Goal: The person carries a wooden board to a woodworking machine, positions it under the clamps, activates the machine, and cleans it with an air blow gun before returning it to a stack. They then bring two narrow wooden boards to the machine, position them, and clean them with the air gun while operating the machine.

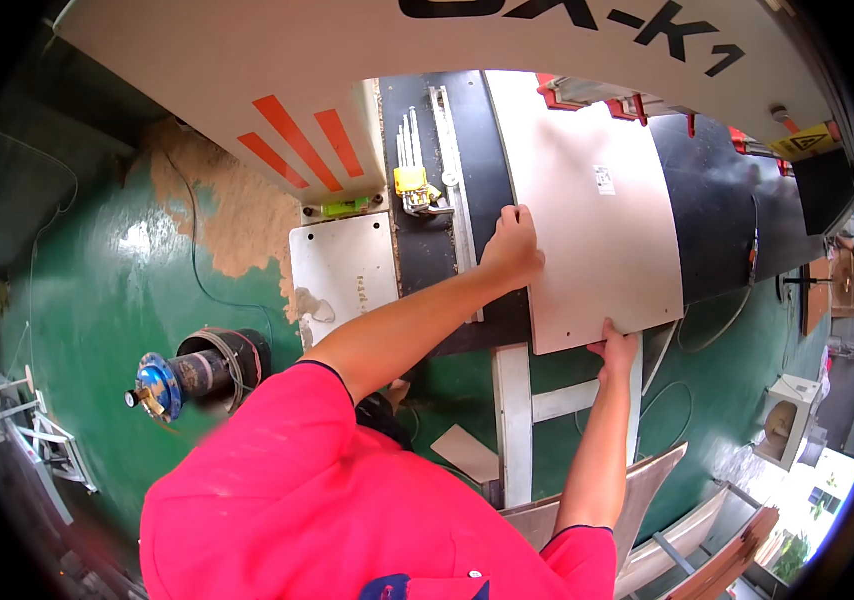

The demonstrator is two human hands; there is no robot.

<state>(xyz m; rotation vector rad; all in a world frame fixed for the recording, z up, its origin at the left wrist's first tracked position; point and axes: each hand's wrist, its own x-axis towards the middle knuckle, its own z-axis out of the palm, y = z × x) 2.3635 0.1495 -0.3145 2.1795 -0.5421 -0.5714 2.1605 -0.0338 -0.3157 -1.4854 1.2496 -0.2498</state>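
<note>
Panel [602, 250]: pale, lying flat on the black table [712, 215], between our two hands and stretching ahead of them
Left hand [514, 245]: we have it on the panel's left edge, fingers curled — whether they pinch it we cannot tell
Right hand [618, 348]: we grip the panel's near edge, one digit on top, others below
Hex keys [412, 180]: in a yellow holder, left of our left hand, beside a metal bar [455, 190]
Machine [427, 50]: pale with red stripes, ahead of our grip — hiding the panel's far end
</note>
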